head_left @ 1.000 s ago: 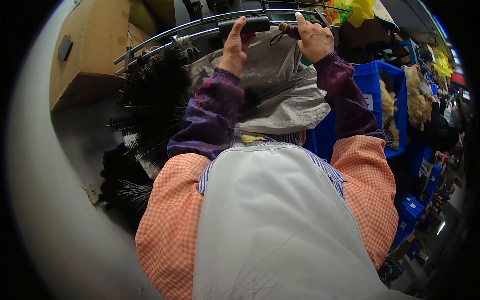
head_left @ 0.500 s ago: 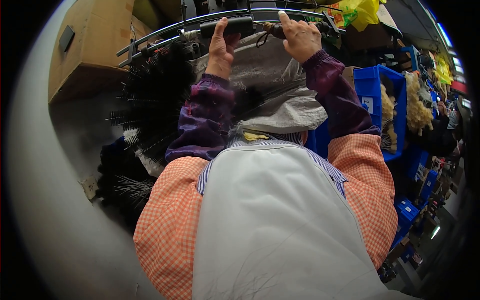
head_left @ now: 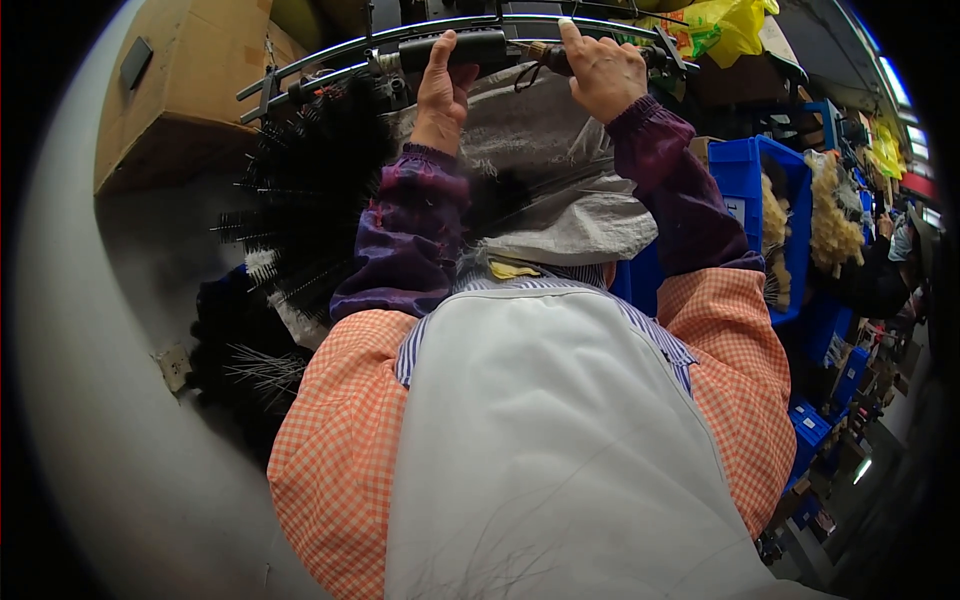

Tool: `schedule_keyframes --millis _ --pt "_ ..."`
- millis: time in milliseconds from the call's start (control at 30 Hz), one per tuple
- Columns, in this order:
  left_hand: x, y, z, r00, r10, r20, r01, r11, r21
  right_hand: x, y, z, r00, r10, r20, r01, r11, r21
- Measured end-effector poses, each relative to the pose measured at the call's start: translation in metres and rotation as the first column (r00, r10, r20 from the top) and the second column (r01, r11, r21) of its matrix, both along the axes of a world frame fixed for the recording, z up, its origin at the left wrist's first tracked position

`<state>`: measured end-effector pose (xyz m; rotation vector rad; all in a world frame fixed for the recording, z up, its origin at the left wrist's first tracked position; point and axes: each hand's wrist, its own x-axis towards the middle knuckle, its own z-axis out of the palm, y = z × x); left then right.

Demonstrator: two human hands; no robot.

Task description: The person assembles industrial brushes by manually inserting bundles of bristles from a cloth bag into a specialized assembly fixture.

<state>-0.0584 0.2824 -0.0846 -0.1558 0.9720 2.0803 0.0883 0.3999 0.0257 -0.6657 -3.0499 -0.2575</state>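
Note:
A black cylinder lies along a metal frame with two long rails at the top of the view. My left hand is closed at the cylinder, its thumb laid up across it and its other fingers curled underneath, partly hidden. To the right, my right hand wraps round a dark handle with a thin cord loop hanging by it. Its index finger stretches up to the rail. Beside my left forearm hangs a thick bunch of black bristle brushes. Greyish sacking drapes beneath both hands.
A large cardboard box stands at the left by a pale wall. At the right are a blue bin with pale brush bundles, a yellow plastic bag and several more blue bins. A person is far right.
The view has shifted slightly. Both hands keep nearly the same places on the cylinder and handle, and their grips look the same.

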Motion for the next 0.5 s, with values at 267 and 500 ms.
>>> schedule_keyframes --millis 267,500 --pt "0.004 0.0 -0.001 0.992 -0.043 -0.121 0.023 0.986 -0.165 0.025 0.015 -0.006 0.996 -0.089 0.009 0.089 0.993 -0.071" --pt "0.035 0.032 0.01 0.986 -0.13 -0.1 0.107 0.971 -0.213 0.052 0.029 -0.008 0.974 -0.225 0.028 0.226 0.971 -0.07"
